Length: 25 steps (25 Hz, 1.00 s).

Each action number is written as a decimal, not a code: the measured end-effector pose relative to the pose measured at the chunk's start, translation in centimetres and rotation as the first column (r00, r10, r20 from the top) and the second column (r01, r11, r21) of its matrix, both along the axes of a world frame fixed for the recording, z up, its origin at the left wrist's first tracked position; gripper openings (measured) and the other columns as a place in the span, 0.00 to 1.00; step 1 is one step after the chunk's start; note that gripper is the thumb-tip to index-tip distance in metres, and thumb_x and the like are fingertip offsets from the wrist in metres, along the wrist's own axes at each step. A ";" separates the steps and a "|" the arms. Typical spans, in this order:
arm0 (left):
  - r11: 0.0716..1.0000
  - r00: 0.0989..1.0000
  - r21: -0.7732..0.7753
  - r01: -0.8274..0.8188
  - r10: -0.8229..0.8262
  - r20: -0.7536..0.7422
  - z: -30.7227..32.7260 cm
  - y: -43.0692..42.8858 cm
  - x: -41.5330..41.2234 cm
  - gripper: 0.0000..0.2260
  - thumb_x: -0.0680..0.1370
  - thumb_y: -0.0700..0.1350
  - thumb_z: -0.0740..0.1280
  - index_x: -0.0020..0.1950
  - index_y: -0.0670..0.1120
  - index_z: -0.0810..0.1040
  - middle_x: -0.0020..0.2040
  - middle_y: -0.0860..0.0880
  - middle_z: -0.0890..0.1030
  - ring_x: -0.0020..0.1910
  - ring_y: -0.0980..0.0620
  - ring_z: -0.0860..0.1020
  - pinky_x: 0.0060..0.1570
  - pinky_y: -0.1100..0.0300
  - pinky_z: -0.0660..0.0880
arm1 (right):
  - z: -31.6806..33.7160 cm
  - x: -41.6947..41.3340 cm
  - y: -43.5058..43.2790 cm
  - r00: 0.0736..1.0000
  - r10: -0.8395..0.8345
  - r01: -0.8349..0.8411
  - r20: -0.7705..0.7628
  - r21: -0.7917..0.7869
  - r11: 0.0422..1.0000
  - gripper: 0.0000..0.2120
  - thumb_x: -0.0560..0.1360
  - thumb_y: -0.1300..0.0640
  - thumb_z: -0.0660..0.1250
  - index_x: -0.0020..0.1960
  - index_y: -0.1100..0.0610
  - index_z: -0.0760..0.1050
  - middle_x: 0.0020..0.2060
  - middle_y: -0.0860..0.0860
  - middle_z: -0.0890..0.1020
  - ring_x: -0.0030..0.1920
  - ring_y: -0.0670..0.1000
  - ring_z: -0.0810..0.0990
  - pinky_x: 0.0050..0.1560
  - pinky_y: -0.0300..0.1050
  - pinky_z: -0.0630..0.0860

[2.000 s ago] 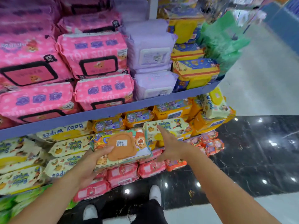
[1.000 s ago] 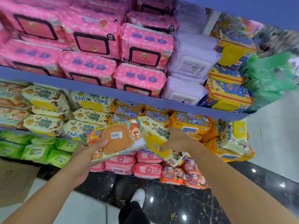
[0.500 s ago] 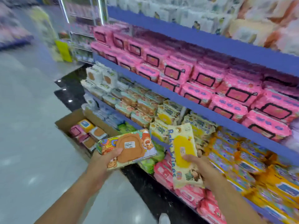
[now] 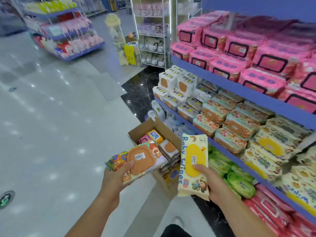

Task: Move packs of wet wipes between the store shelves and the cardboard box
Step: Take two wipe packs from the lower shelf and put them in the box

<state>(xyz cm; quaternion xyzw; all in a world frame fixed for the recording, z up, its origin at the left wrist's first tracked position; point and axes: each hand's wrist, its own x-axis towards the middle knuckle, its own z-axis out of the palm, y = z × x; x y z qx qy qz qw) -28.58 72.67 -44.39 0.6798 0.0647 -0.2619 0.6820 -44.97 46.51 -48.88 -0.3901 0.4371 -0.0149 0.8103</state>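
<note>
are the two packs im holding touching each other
Apart. The head view shows the orange-lid pack in the left hand and the yellow-lid pack in the right hand, with the cardboard box contents visible in the gap between them.

The upper shelf (image 4: 239,89) is carrying stacked pink packs (image 4: 266,60). The lower shelf (image 4: 227,153) is holding white packs (image 4: 172,82) at its far end, then orange-lidded packs (image 4: 237,125), then yellow-lidded packs (image 4: 268,147) nearer the camera. Beneath it, green packs (image 4: 239,183) and red packs (image 4: 268,214) are sitting lower down. The pale floor (image 4: 51,134) is bearing an open box (image 4: 145,127) just beside the shelves, where a dark strip (image 4: 140,93) of floor is running along their foot.
</note>
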 end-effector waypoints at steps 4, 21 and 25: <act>0.999 0.999 0.039 0.016 -0.015 -0.038 -1.8 -0.2 10.0 0.22 0.72 0.47 0.78 0.65 0.48 0.79 0.54 0.44 0.87 0.50 0.42 0.87 0.49 0.48 0.82 | -3.4 9.7 0.9 0.994 -0.100 0.103 -0.036 0.117 0.988 0.17 0.74 0.57 0.73 0.61 0.61 0.80 0.52 0.62 0.86 0.50 0.63 0.87 0.51 0.59 0.82; 0.340 0.473 0.372 0.864 -0.802 -0.366 -23.5 -19.5 40.0 0.38 0.57 0.46 0.88 0.63 0.48 0.75 0.49 0.50 0.88 0.47 0.51 0.87 0.43 0.54 0.84 | -30.7 26.0 -0.7 0.646 -0.570 0.738 -0.508 0.225 0.636 0.23 0.70 0.56 0.79 0.62 0.58 0.78 0.49 0.62 0.87 0.47 0.66 0.87 0.53 0.67 0.81; 0.203 0.392 0.405 0.891 -0.794 -0.465 -33.7 -22.2 38.7 0.21 0.66 0.41 0.84 0.56 0.50 0.82 0.45 0.53 0.88 0.49 0.50 0.87 0.46 0.57 0.81 | -39.1 25.7 -0.9 0.587 -0.584 0.758 -0.561 0.128 0.639 0.24 0.67 0.54 0.81 0.60 0.58 0.80 0.46 0.58 0.88 0.45 0.61 0.88 0.51 0.59 0.83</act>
